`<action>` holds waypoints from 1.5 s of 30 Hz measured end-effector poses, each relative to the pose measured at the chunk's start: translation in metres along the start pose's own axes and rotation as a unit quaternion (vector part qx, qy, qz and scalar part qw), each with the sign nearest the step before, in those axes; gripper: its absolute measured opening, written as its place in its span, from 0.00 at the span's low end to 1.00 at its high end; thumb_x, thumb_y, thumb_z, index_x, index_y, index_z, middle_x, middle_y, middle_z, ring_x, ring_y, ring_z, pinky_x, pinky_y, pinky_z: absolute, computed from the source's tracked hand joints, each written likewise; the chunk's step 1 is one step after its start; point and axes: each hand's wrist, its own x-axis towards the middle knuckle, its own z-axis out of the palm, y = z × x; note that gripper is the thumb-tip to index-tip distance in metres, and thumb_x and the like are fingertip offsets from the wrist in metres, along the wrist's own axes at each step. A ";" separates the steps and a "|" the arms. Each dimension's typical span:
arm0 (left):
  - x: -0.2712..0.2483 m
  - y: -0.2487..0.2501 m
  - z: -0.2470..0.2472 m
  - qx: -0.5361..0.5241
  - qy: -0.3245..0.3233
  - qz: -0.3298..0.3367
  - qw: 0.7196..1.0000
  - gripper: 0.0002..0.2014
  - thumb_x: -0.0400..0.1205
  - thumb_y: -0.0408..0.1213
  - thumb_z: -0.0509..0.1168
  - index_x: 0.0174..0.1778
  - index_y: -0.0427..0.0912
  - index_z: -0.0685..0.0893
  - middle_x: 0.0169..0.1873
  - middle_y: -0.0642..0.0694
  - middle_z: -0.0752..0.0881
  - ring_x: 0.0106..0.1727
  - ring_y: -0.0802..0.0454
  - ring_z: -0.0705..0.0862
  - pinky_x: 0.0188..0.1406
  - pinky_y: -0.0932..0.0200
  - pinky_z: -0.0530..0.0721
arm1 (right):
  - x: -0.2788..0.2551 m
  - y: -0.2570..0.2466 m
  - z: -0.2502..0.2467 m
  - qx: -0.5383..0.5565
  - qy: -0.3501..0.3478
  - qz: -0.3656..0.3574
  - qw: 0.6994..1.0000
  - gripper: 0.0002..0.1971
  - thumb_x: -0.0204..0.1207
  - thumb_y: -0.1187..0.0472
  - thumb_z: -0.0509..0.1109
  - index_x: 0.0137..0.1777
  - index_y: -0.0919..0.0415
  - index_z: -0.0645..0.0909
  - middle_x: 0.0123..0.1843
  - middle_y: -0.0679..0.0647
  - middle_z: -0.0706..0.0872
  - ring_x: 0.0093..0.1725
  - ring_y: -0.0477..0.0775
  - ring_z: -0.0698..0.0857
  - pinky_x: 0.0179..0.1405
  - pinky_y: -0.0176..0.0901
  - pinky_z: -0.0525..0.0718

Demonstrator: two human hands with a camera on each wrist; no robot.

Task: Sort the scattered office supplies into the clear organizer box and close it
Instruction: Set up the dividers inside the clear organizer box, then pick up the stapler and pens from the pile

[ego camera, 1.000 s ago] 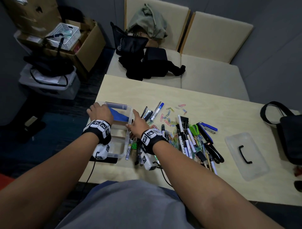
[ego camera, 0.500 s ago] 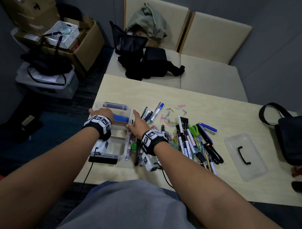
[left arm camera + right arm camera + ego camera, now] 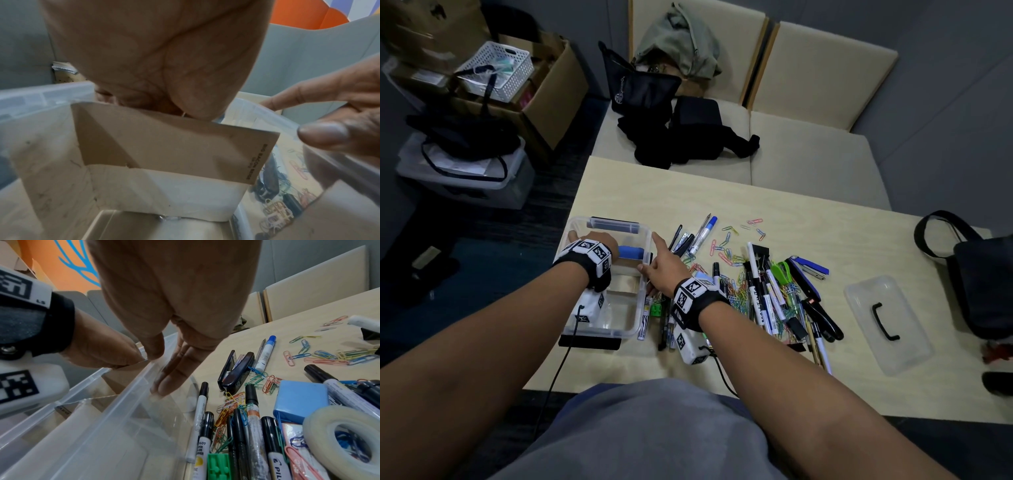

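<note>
The clear organizer box (image 3: 637, 329) stands open at the table's left edge. A brown cardboard divider (image 3: 164, 142) stands across its inside, with a blue item (image 3: 631, 252) behind it. My left hand (image 3: 601, 241) reaches into the box and pinches the divider's top edge (image 3: 191, 113). My right hand (image 3: 659, 263) rests on the box's right wall, its fingers (image 3: 170, 381) straight against the outside and the thumb over the rim. Markers and pens (image 3: 767, 298) and coloured paper clips (image 3: 726, 248) lie scattered to the right. The clear lid (image 3: 887, 325) with a black handle lies far right.
A black stapler (image 3: 236, 369), a blue block (image 3: 300, 400) and a tape roll (image 3: 345, 439) lie among the pens. A flat black object (image 3: 589, 342) sticks out under the box. A black bag (image 3: 983, 274) sits at the table's right edge. Chairs with bags stand behind.
My left hand has drawn back from the box's far left corner to the divider in the middle. The right hand has stayed on the right wall.
</note>
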 end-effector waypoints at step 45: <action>0.019 0.174 0.026 -0.109 0.146 0.023 0.983 0.27 0.79 0.44 0.69 0.72 0.42 0.69 0.63 0.36 0.73 0.60 0.35 0.78 0.60 0.44 0.75 | -0.054 0.132 -0.069 0.020 -0.009 0.109 0.994 0.09 0.84 0.57 0.66 0.57 0.61 0.82 0.51 0.61 0.89 0.48 0.63 0.89 0.53 0.58 0.88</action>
